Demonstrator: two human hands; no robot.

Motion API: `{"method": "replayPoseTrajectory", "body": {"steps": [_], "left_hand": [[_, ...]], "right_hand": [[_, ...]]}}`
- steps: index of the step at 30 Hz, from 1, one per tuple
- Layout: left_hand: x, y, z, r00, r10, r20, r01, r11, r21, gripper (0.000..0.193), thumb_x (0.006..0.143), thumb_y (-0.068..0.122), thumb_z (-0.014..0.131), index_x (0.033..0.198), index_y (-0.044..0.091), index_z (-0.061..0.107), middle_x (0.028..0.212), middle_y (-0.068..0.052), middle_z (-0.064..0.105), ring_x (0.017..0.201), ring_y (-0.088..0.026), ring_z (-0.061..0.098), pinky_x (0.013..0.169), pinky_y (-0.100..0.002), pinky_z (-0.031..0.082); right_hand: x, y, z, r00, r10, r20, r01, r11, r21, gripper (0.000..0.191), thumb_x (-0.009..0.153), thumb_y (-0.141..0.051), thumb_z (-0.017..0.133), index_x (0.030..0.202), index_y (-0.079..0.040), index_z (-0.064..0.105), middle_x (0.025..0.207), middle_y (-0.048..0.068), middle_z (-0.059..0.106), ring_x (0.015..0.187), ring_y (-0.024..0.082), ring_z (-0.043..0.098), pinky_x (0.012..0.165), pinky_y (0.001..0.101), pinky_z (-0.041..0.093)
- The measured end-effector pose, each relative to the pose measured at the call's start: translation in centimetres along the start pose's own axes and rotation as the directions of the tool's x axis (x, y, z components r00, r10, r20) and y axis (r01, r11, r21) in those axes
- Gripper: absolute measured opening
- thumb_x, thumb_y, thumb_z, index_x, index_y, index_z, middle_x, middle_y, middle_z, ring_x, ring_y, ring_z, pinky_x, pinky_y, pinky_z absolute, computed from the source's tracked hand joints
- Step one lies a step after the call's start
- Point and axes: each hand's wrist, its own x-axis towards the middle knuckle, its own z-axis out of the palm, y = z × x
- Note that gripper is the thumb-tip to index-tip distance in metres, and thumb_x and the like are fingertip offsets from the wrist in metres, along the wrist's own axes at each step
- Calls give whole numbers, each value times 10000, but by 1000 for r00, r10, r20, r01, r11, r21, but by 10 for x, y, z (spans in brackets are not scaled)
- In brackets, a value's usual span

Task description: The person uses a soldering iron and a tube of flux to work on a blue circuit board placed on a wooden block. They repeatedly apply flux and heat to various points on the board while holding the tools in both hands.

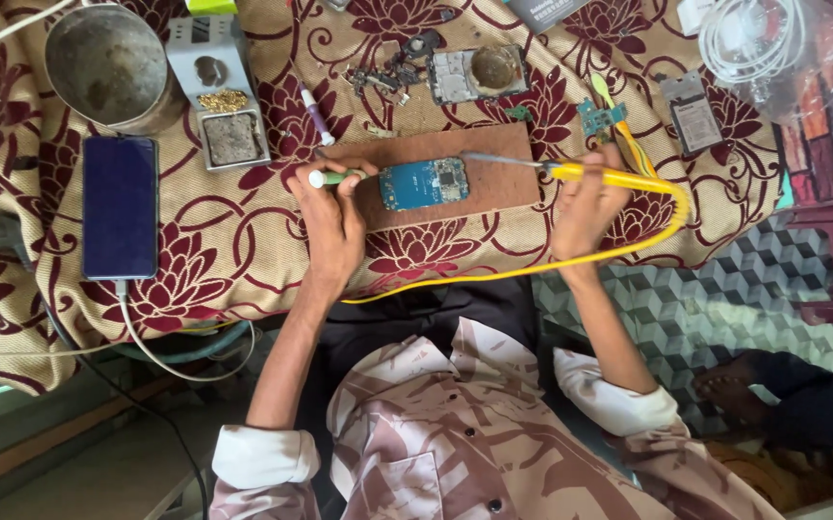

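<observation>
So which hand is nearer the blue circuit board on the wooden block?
Left. The left hand holds a green-tipped tool just beside the blue circuit board; the right hand holds the yellow soldering iron farther off.

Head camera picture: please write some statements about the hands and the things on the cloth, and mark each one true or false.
1. The right hand holds a yellow soldering iron. True.
2. The blue circuit board lies on a wooden board. True.
3. The left hand is empty. False: its grip is closed on a thin green and white tool.
4. The phone lies to the right of the wooden board. False: it lies at the left, with a white cable plugged in.
5. A metal bowl stands at the upper left. True.
</observation>
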Motion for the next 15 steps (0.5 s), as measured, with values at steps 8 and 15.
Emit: {"method": "replayPoseTrajectory", "body": {"steps": [8, 15], "left_hand": [[2, -2, 2, 999, -35, -18, 35, 999, -5, 115, 1151, 129, 418, 1146, 16, 436, 1039, -68, 739, 952, -225, 400, 913, -392, 337], [3, -1, 2, 998, -41, -37, 39, 999, -32, 130, 1159, 139, 411, 1163, 9, 423, 1060, -93, 709, 993, -224, 447, 941, -394, 361]], "right_hand": [[24, 34, -24, 988, 27, -155, -9, 994, 112, 288, 1152, -292, 521, 961, -77, 507, 672, -6, 463, 588, 108, 479, 610, 294, 487], [50, 34, -8, 997, -33, -73, 25, 993, -114, 315, 1137, -253, 566, 916, -29, 589, 679, 46, 635, 602, 79, 554, 583, 231, 384]]}}
